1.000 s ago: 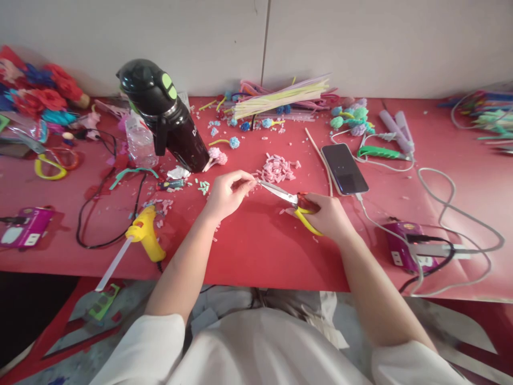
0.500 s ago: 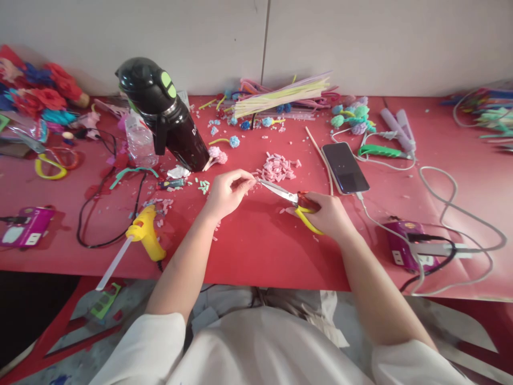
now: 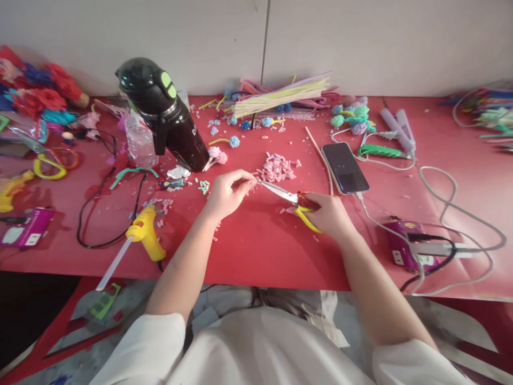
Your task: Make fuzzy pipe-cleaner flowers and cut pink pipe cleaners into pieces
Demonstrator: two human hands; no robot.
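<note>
Head view, frame centre: our right hand [image 3: 326, 214] grips yellow-handled scissors [image 3: 290, 200]; our left hand [image 3: 226, 192] pinches something tiny at the blade tips.

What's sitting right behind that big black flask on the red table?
Behind the black flask, to its left, stands a clear plastic bottle, partly hidden by it. Pink scraps and a dark cable lie beside it. Whatever sits directly behind the flask's body is covered.

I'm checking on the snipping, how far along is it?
Done: a pile of pink cut pieces lies on the red table. In hand: right hand works scissors against something tiny pinched by the left hand. Left: the long stems bundle looks uncut.
</note>
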